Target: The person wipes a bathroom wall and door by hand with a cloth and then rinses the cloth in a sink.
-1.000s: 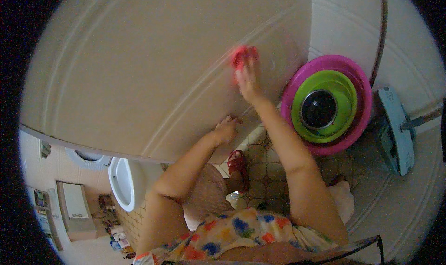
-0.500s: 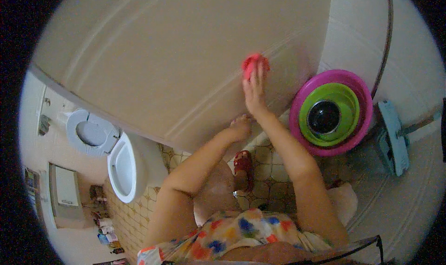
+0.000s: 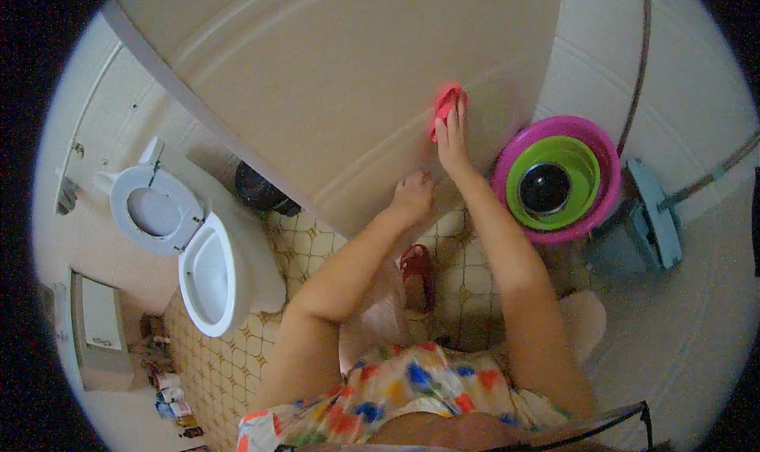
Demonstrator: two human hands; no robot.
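A crumpled bright pink-red cloth (image 3: 450, 108) lies against a large beige panel (image 3: 348, 80) with raised curved ridges. My right hand (image 3: 454, 143) holds the cloth there, its stretched fingers laid over it and pressing it to the surface. Lower and to the left, my left hand (image 3: 415, 194) is at the bottom part of the same panel, above a red sandal (image 3: 416, 274) on my foot. Its fingers look bent and are blurred, and nothing is visible in it.
To the right stand nested pink (image 3: 564, 126) and green basins (image 3: 590, 167) with a dark round bowl (image 3: 544, 188) inside. Beside them is a blue-grey flat mop head (image 3: 657, 214). A white toilet (image 3: 210, 274) with raised lid stands left, near a black bag (image 3: 265, 189). The floor is patterned tile (image 3: 229, 357).
My right hand and the cloth have shifted slightly right and up the panel. The view has turned, and the black bag behind the panel's edge now shows.
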